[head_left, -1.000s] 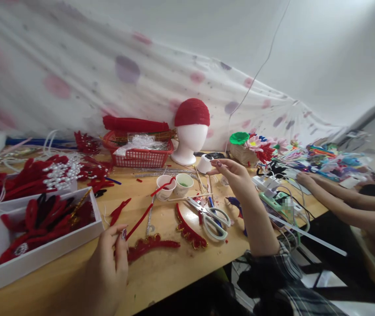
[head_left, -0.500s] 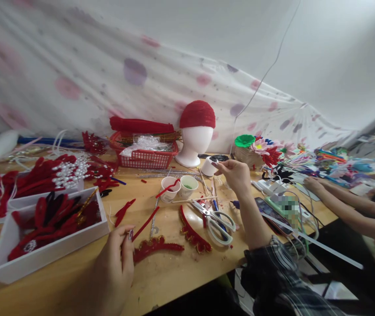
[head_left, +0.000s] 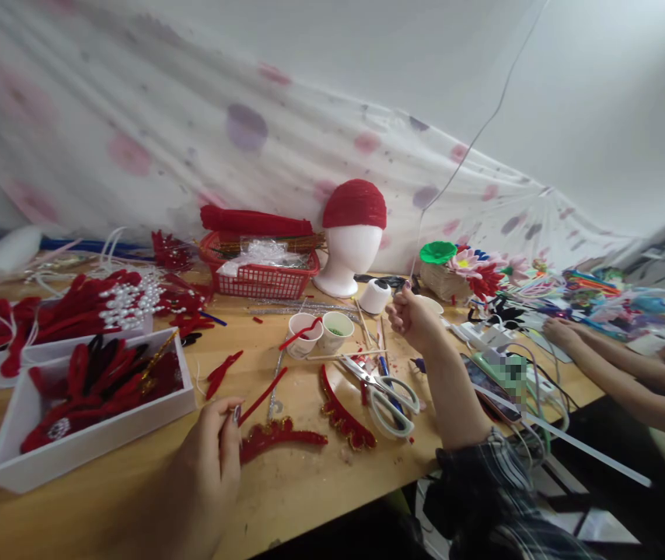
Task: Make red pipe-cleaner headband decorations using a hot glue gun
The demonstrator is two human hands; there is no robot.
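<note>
Seen from the head camera, a worker's left hand (head_left: 209, 459) pinched a thin red strip (head_left: 263, 397) between thumb and fingers over a crowded wooden table (head_left: 291, 513), the strip slanting up and away above a curved red piece (head_left: 291, 439) with gold trim along part of its edge. The right hand (head_left: 417, 319), its fingers curled, hovered just beside a white spool (head_left: 375, 298) with a dark top; whether those fingers gripped anything could not be told. A second curved piece (head_left: 347, 416), also red and gold, lay near the middle of the table, beside white-handled scissors (head_left: 391, 406). Two paper cups stood side by side behind them, the left cup (head_left: 302, 350) with another red strip (head_left: 300, 334) across its rim, the right cup (head_left: 337, 341) with something green inside. Farther back, a white foam head (head_left: 353, 249) wore a red cap (head_left: 355, 204) next to a red basket (head_left: 267, 285) that held clear plastic packets. At left, a white box (head_left: 122, 432) held red and black fuzzy pieces, with white beads (head_left: 131, 302) clustered behind it. At right, a green flower (head_left: 438, 253) rose among colorful blooms, a phone (head_left: 487, 389) lay among cables, and a co-worker's arms (head_left: 617, 369) reached over the table.
</note>
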